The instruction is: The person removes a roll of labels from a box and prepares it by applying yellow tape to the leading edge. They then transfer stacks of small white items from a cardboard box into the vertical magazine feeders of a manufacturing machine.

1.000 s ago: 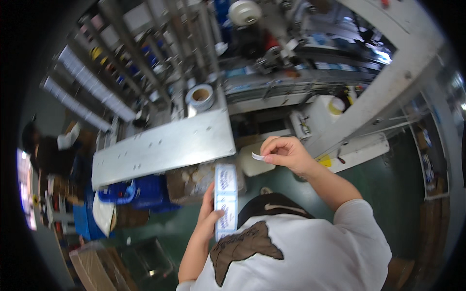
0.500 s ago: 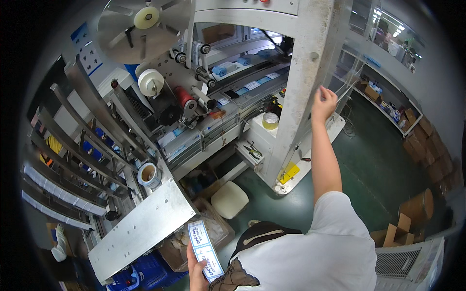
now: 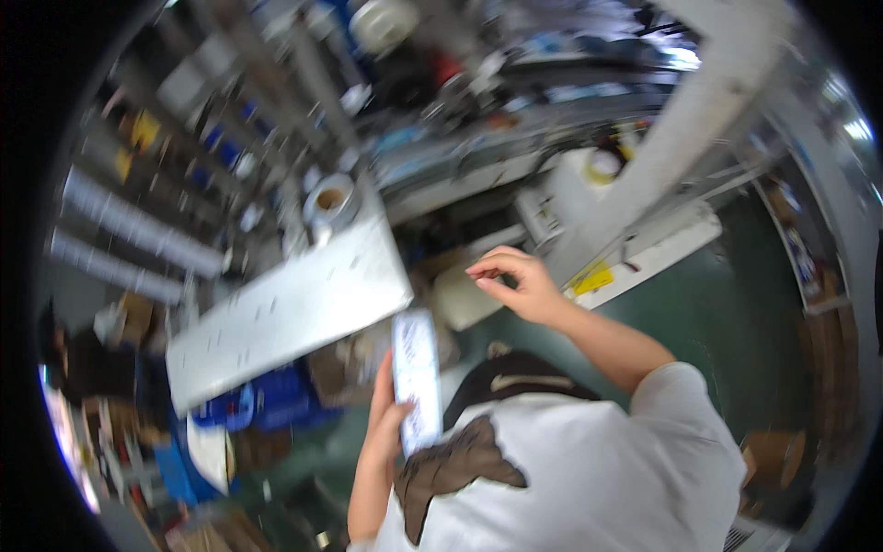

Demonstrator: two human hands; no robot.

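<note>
My left hand (image 3: 386, 421) is closed around a long white printed strip with blue borders (image 3: 418, 368), held upright close to my body. The thumb lies across its face, and the print is smeared by motion. My right hand (image 3: 520, 285) hovers beyond it to the right, in front of a pale stool seat (image 3: 464, 299). Its fingers are loosely curled with a gap to the thumb, and I see nothing between them. Left of the strip's top end is the corner of a metal plate (image 3: 303, 285) on the machine; neither hand touches the plate.
A tape roll (image 3: 329, 201) stands at the plate's far end. Tall metal guides with white stacks (image 3: 138, 225) are at the left. Blue crates (image 3: 280, 400) sit below the plate. A thick white post (image 3: 685, 120) rises at the right, near a yellow card (image 3: 591, 279) on a ledge.
My right hand has come down and left, away from the post. The left hand has lifted the strip and turned it more upright. My view has swung left and is blurred.
</note>
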